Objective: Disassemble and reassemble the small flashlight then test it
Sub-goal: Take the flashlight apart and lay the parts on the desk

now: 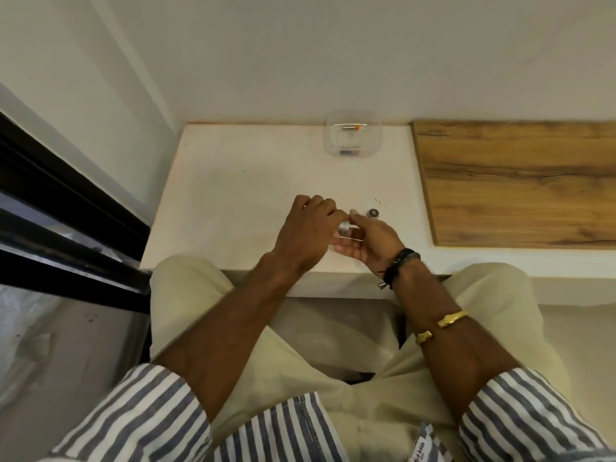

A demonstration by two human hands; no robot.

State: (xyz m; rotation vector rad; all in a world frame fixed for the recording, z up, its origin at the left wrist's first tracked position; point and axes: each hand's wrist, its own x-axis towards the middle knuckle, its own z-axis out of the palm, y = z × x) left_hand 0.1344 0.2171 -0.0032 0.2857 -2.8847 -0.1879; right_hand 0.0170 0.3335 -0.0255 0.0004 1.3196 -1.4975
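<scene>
A small silver flashlight (344, 226) is held between both hands just above the white table (233, 195), near its front edge. My left hand (308, 228) wraps around its left end and hides most of the body. My right hand (370, 240) pinches its right end with thumb and fingertips, palm turned up. A small round dark part (372, 213), perhaps a cap, lies on the table just beyond my right hand. Whether the flashlight's pieces are joined or apart is hidden by the fingers.
A clear plastic container (353, 138) with a few small batteries stands at the table's back edge by the wall. A wooden panel (516, 181) covers the surface to the right. A dark window frame (66, 201) runs along the left.
</scene>
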